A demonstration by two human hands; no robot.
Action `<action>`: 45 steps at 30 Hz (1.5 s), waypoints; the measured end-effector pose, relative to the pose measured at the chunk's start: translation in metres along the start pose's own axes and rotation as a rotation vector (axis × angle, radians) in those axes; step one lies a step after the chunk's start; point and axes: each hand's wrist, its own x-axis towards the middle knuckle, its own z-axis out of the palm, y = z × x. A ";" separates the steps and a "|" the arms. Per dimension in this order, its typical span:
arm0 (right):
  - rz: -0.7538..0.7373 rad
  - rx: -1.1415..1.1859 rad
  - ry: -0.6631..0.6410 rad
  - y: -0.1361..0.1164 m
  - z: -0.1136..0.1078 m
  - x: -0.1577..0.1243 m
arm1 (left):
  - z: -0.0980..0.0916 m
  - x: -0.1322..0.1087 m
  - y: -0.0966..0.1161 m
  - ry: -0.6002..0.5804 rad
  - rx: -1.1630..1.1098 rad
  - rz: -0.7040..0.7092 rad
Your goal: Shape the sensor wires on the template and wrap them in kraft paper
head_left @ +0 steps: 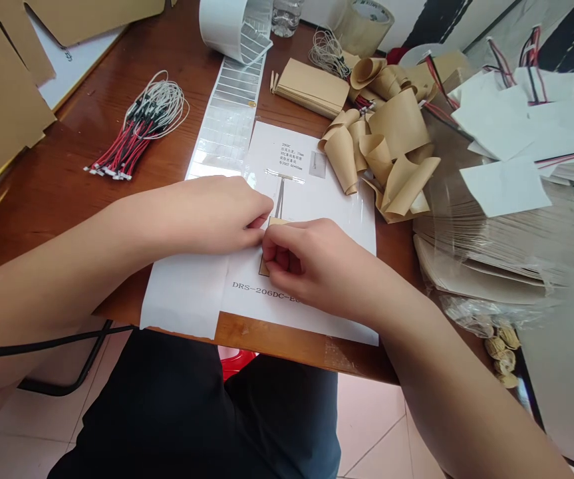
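Note:
My left hand (231, 213) rests palm-down over a printed white sheet (336, 279), its thumb and fingertips pressed together. Close beside it my right hand (311, 259) is closed in a pinch, the other fingers curled. Whatever either pinch holds is hidden. Between the hands, parts of a tan rectangle (279, 221) show inside a printed outline on the sheet. Above it the sheet bears a narrow dark drawn shape and lines of text. A strip of clear labels (227, 120) runs from a white roll (221, 23) towards my left forearm.
A bundle of red, black and white wires (142, 126) lies at left near cardboard (2, 86). Stacked brown paper pieces (311, 86), curled brown paper (386, 140) and a tape roll (364, 26) sit behind. Plastic-wrapped stacked sheets (486, 246) stand at right, with white cards (506, 186) on top.

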 end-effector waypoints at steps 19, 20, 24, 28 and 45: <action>-0.035 -0.114 -0.015 -0.003 0.003 -0.002 | -0.003 -0.003 0.004 -0.029 -0.026 -0.035; -0.028 -0.120 -0.014 -0.004 0.003 -0.002 | -0.004 -0.003 0.004 -0.030 -0.024 -0.037; -0.008 -0.142 -0.001 -0.005 0.005 -0.002 | -0.005 -0.003 0.006 -0.039 -0.016 -0.044; -0.040 -0.118 0.003 -0.005 0.003 -0.003 | -0.005 -0.004 0.006 -0.044 -0.021 -0.041; -0.066 -0.170 0.025 -0.007 0.006 -0.005 | -0.003 -0.003 0.002 -0.019 -0.005 -0.003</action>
